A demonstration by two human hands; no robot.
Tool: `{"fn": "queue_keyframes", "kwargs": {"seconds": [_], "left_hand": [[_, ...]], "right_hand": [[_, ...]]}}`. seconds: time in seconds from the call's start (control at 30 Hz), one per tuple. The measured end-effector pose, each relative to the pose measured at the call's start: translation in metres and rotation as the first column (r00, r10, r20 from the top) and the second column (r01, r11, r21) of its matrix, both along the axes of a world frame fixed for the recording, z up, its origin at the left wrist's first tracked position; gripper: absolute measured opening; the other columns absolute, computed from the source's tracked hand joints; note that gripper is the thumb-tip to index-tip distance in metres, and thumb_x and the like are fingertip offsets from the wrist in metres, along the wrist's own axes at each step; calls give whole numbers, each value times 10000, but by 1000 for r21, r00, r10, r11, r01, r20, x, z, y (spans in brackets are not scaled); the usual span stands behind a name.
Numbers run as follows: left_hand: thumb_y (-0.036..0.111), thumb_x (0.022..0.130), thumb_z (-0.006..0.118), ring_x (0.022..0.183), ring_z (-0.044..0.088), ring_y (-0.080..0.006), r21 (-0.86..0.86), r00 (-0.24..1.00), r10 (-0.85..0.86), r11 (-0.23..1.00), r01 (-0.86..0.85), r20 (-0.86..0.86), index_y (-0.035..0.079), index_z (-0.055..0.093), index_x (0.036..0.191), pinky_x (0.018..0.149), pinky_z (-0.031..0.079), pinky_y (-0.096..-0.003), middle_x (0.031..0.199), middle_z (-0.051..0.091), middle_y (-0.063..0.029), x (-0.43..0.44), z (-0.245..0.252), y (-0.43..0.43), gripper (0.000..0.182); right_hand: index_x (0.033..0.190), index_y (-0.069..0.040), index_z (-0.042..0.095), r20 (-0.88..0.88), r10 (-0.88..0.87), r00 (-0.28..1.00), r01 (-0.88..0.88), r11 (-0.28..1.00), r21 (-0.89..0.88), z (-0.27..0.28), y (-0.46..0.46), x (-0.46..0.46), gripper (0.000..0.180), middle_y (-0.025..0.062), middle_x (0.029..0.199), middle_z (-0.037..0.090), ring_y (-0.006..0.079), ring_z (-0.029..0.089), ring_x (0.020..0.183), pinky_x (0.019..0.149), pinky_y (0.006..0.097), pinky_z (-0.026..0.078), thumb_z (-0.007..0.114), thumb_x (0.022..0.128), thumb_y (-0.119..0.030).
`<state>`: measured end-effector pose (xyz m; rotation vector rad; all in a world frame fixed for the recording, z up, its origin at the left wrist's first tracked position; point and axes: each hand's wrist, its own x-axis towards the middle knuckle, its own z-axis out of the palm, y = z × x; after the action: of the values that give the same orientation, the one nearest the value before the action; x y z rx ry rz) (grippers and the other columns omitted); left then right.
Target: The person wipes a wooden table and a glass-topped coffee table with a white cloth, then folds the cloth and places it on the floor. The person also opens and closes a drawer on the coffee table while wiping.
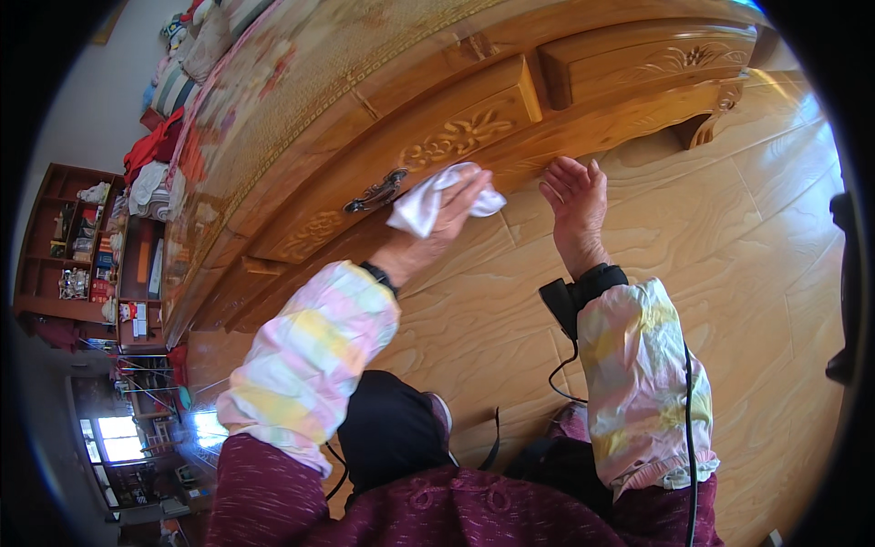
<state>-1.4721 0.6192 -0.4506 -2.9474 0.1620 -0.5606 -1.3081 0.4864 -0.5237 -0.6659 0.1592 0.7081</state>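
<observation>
A white cloth (429,199) is in my left hand (448,212), bunched under the fingers. The hand is at the lower edge of a carved wooden drawer front (472,126), just right of its dark metal pull handle (376,191). Whether the cloth presses on the wood cannot be told. My right hand (577,208) is held up over the floor with nothing in it, fingers slightly bent, near the base of the furniture. Its wrist carries a black strapped device (571,301) with a cable.
Above the drawers lies a patterned woven mat (273,102), with cushions (208,51) and red clothing (154,147) at its far end. A second drawer (649,61) and a carved foot (704,130) are at right. Wood-patterned tiles (683,225) cover the floor. Shelves (75,246) stand far left.
</observation>
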Motion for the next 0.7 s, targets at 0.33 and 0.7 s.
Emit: {"fn": "queue_keyframes", "kwargs": {"seconds": [0.33,0.7], "left_hand": [[-9,818,510,1191,495,-245,-23,992,-43,999,40,-121,33,495,1273,991,445,-348,1339,479,-80,17,-32,3,457],[-53,751,545,1129,508,-298,-51,995,-16,999,11,-97,45,606,1100,922,476,-369,1286,491,-132,10,1,-12,368]], "right_hand": [[1125,-94,587,133,36,991,-29,998,-51,4,-3,-2,463,61,1103,608,197,553,1034,882,356,423,429,920,-478],[991,-122,582,-16,44,999,-46,995,-86,2,5,-10,396,31,945,628,165,570,873,801,332,424,465,903,-490]]}}
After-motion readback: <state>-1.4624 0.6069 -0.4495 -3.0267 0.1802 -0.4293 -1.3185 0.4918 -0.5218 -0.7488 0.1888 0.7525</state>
